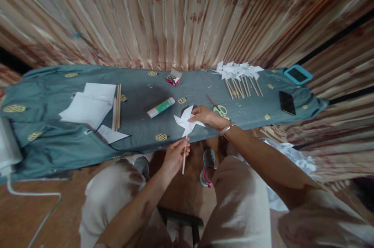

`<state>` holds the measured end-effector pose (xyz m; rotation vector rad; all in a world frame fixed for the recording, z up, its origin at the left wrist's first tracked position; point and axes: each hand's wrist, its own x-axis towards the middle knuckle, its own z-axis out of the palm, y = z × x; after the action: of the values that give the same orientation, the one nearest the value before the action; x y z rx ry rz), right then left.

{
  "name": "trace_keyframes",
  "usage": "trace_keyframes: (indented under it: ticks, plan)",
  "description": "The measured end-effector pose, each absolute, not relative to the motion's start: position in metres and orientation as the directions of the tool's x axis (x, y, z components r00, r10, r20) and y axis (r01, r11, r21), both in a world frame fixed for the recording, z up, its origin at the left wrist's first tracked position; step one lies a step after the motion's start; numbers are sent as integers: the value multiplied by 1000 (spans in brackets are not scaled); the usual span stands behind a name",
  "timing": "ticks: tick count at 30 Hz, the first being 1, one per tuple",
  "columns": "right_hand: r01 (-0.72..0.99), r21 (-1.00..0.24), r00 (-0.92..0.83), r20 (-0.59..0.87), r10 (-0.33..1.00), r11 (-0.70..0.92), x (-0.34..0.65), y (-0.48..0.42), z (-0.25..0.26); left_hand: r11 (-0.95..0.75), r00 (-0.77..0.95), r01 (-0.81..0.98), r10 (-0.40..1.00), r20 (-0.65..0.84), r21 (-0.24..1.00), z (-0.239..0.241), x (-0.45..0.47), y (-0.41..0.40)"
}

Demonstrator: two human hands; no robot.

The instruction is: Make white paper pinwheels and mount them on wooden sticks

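A white paper pinwheel (184,121) on a thin wooden stick (184,162) is held upright over the near edge of the cloth-covered table (137,84). My left hand (174,156) is closed round the stick below the paper blades. At the pinwheel's right side, my right hand (205,115) pinches a blade near the centre with thumb and fingers. Scissors (219,108) with yellow-green handles lie just beyond my right hand. Left of the pinwheel rests a green and white glue stick (161,107). Behind it stands an open red box of small pins (173,78).
Several finished pinwheels (239,72) lie in a row at the back right. Further right are a blue-framed device (298,74) and a black phone (287,103). White paper sheets (89,104) and wooden sticks (118,107) lie on the left. A curtain (175,18) hangs behind the table.
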<state>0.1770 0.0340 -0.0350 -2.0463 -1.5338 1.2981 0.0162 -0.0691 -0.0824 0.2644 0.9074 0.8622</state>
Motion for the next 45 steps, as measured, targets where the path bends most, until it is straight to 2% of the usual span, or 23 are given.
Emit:
trace_keyframes:
  ticks: [9, 22, 27, 34, 45]
  plan:
    - [756, -555, -21, -548, 836, -346, 176, 57, -24, 656, 346, -544, 744, -572, 523, -83, 17, -69]
    - [665, -678, -161, -538, 827, -312, 187, 58, -38, 686, 409, -536, 721, -560, 492, -77, 17, -68]
    - [673, -657, -134, -560, 818, -340, 186, 56, -36, 693, 415, -522, 715, -562, 497, -79, 20, -69]
    - [729, -561, -57, -622, 781, -393, 184, 64, -31, 712, 420, -501, 697, -581, 492, -78, 18, -69]
    - [658, -657, -141, -588, 797, -368, 187, 60, -36, 711, 418, -480, 700, -579, 514, -77, 14, -68]
